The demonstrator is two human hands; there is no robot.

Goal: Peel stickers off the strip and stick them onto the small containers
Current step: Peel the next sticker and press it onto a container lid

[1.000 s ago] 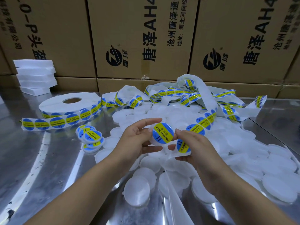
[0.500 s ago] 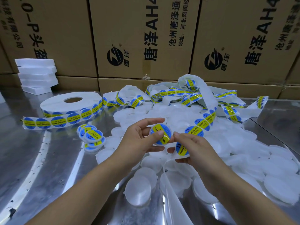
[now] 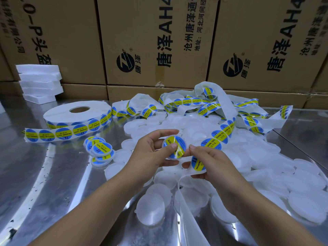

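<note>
Left of left hand (image 3: 150,153): labelled containers (image 3: 101,151), sticker roll (image 3: 78,112).

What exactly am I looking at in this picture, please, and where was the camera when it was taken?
There is no machine here: a person works with bare hands, and the camera sits on their head, looking forward and down. The left hand holds a small round container, its thumb pressing a blue and yellow sticker onto it. The right hand grips the sticker strip. On the shiny metal table lie a pile of plain white containers, a few labelled ones, and the sticker roll. Cardboard boxes stand behind.
</note>
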